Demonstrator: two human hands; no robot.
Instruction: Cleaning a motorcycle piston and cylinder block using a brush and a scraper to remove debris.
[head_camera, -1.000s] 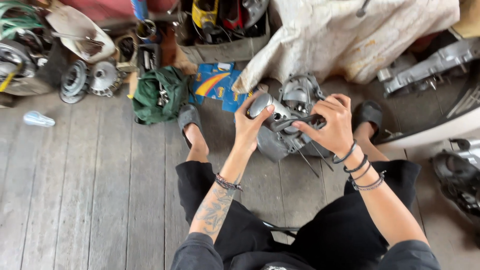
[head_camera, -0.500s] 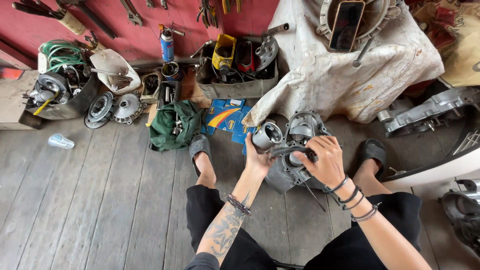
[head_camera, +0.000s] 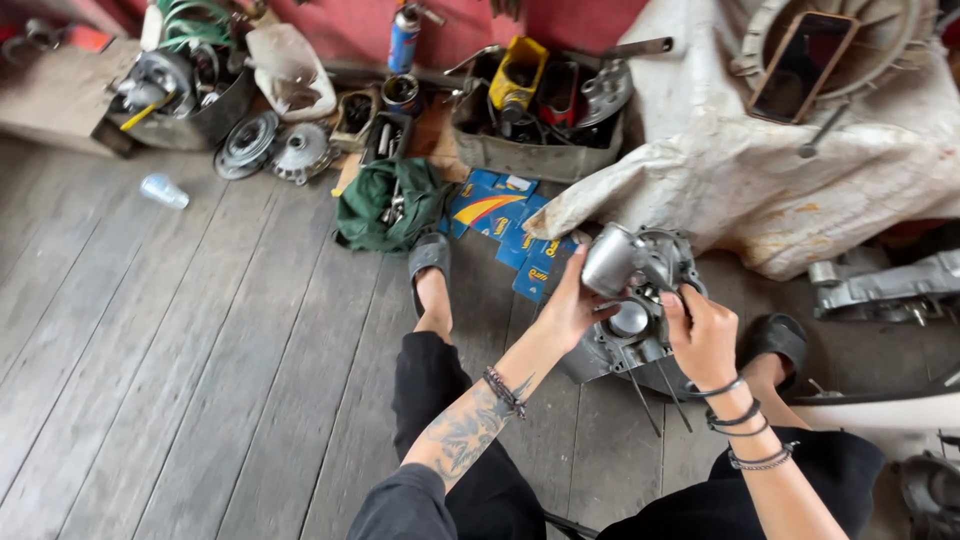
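My left hand (head_camera: 568, 308) was wrapped around a grey metal cylinder (head_camera: 610, 260), fingers curled shut on it, holding it up just above the engine case (head_camera: 640, 330) that sat on the wooden floor (head_camera: 200, 350) between my feet. My right hand (head_camera: 702, 335) was closed with its fingertips pinched at the top of the engine case, right beside the cylinder; the blur kept me from telling exactly what they pinched. Thin metal studs (head_camera: 665, 395) stuck out of the case toward my knees. Past my left sandal (head_camera: 428, 256) lay a green cloth (head_camera: 388, 203) with small parts on it and some blue cartons (head_camera: 495, 215). A grey tray of parts (head_camera: 530, 120) stood near the far edge of the floor, by the red wall, and a stained white sheet (head_camera: 760, 180) was heaped to its right.
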